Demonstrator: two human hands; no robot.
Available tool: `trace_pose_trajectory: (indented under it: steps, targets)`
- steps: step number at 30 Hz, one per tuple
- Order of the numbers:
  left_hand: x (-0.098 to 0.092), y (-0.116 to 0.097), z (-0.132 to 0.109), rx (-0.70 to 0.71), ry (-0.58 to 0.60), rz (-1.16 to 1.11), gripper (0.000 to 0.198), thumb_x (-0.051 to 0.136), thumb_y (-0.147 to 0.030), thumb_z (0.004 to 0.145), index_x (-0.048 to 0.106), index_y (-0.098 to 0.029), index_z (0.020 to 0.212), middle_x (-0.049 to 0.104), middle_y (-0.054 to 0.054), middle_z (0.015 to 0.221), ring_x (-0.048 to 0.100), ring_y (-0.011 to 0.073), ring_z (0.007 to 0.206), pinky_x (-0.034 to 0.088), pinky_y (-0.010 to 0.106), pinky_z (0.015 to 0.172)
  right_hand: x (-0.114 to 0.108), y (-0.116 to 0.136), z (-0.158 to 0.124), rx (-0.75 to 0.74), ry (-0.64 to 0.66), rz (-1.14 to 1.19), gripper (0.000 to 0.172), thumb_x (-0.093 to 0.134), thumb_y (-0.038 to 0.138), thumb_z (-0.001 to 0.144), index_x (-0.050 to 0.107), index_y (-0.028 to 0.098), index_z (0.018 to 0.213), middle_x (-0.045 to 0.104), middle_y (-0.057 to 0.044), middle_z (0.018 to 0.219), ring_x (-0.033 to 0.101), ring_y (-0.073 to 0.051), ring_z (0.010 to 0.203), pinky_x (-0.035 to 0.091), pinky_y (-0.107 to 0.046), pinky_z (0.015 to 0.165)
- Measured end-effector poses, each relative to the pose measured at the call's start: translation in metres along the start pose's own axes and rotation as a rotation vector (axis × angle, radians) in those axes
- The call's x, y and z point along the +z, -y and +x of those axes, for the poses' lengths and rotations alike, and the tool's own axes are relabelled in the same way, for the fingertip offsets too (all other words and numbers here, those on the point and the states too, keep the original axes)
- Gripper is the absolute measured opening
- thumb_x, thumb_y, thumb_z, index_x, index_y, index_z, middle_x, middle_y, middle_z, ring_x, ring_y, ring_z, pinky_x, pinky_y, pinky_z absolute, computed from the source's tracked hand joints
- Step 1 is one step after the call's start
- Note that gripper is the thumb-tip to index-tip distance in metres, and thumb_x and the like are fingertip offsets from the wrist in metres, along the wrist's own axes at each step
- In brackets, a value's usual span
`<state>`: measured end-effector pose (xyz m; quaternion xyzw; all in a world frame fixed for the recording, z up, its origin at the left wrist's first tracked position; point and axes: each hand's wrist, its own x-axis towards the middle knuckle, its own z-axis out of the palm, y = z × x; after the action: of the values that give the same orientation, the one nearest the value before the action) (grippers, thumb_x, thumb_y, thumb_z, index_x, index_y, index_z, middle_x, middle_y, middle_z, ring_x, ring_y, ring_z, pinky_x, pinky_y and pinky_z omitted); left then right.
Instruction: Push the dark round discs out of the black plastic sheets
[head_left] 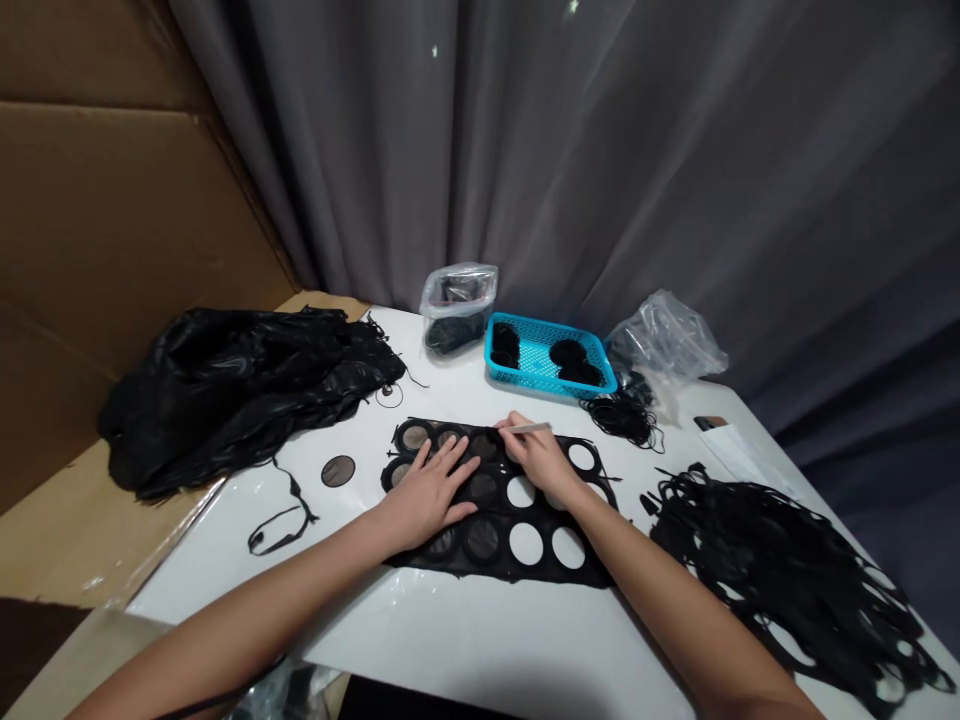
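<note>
A black mesh sheet with rows of round windows lies on the table in front of me. Some circles show dark mesh; those toward the right are holes with white showing through. My left hand rests flat on the sheet's left part, fingers spread. Near the top edge, my right hand pinches a slim silver-grey tool, its tip close to a dark circle in the top row. Whether it is tweezers or a knife I cannot tell. A loose mesh disc lies left of the sheet.
A blue basket holding black discs stands behind the sheet, between two clear plastic bags. Black material is heaped at left. Cut black scraps pile up at right. A cardboard panel borders the left side.
</note>
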<state>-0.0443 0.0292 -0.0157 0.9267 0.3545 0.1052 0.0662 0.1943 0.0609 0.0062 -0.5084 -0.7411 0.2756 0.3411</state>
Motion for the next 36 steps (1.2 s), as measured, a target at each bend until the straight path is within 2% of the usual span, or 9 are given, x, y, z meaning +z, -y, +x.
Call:
trace_pose_trajectory:
  steps: [2,5,15,21,25,27,30,33,36]
  targets:
    - [-0.001,0.003,-0.007,0.002,-0.009,-0.004,0.058,0.049,-0.053,0.099,0.041,-0.024,0.149,0.029,0.014,0.160,0.024,0.0327,0.149,0.023,0.058,0.117,0.013,0.006,-0.001,-0.055,0.098,0.029,0.015,0.046,0.027,0.096,0.060,0.022,0.092,0.069,-0.005,0.095,0.063,-0.020,0.087,0.046,-0.032,0.082]
    - [-0.003,0.002,-0.010,-0.016,0.001,-0.008,0.058,0.054,-0.050,0.098,0.042,-0.025,0.149,0.029,0.013,0.160,0.020,0.0342,0.149,0.023,0.058,0.117,0.017,0.007,-0.002,-0.070,0.153,0.034,0.013,0.049,0.025,0.094,0.060,0.022,0.087,0.067,-0.006,0.100,0.061,-0.021,0.096,0.045,-0.035,0.090]
    - [-0.001,0.000,-0.011,-0.032,0.020,0.001,0.059,0.054,-0.049,0.097,0.039,-0.029,0.151,0.025,0.010,0.162,0.017,0.0344,0.150,0.019,0.058,0.118,0.014,0.004,0.003,-0.026,0.183,0.086,0.015,0.053,0.026,0.092,0.056,0.021,0.078,0.063,-0.005,0.101,0.059,-0.020,0.095,0.043,-0.035,0.090]
    - [-0.005,-0.002,-0.010,-0.047,0.051,0.003,0.061,0.059,-0.045,0.095,0.040,-0.027,0.150,0.026,0.012,0.162,0.018,0.0368,0.150,0.020,0.060,0.118,0.018,0.006,-0.002,-0.079,0.186,-0.005,0.013,0.051,0.023,0.095,0.056,0.021,0.082,0.062,-0.005,0.102,0.059,-0.020,0.095,0.044,-0.035,0.089]
    - [-0.004,-0.003,-0.011,-0.034,0.042,0.012,0.062,0.059,-0.042,0.095,0.039,-0.025,0.151,0.024,0.012,0.162,0.017,0.0371,0.150,0.020,0.060,0.118,0.038,0.007,-0.011,-0.201,0.134,-0.233,0.015,0.043,0.018,0.097,0.058,0.021,0.095,0.063,-0.011,0.106,0.055,-0.024,0.099,0.045,-0.037,0.088]
    - [-0.003,-0.002,-0.012,-0.028,0.027,0.024,0.060,0.058,-0.042,0.096,0.039,-0.025,0.151,0.024,0.012,0.162,0.017,0.0369,0.150,0.019,0.060,0.118,0.039,0.002,-0.009,-0.200,0.073,-0.289,0.018,0.040,0.016,0.097,0.057,0.020,0.092,0.064,-0.012,0.101,0.055,-0.025,0.095,0.046,-0.037,0.085]
    - [0.000,0.000,-0.012,-0.021,0.014,0.044,0.060,0.055,-0.046,0.097,0.038,-0.026,0.151,0.024,0.011,0.163,0.018,0.0372,0.150,0.020,0.061,0.117,0.018,-0.011,0.004,-0.020,-0.137,-0.258,0.022,0.037,0.023,0.098,0.055,0.021,0.085,0.065,-0.009,0.085,0.058,-0.024,0.080,0.046,-0.036,0.077]
    - [0.001,0.004,-0.010,-0.014,0.010,0.039,0.067,0.051,-0.055,0.098,0.035,-0.021,0.153,0.025,0.013,0.162,0.018,0.0380,0.149,0.022,0.060,0.117,-0.011,-0.014,0.009,0.159,-0.326,-0.193,0.024,0.039,0.033,0.098,0.055,0.021,0.084,0.067,-0.008,0.083,0.060,-0.024,0.076,0.044,-0.034,0.074]
    - [-0.002,0.003,-0.008,-0.069,-0.038,0.044,0.082,0.050,-0.066,0.093,0.034,-0.012,0.153,0.027,0.020,0.159,0.014,0.0417,0.149,0.022,0.062,0.116,-0.018,-0.001,-0.003,0.124,-0.247,-0.109,0.023,0.042,0.035,0.097,0.058,0.022,0.087,0.068,-0.006,0.087,0.062,-0.022,0.079,0.044,-0.032,0.076]
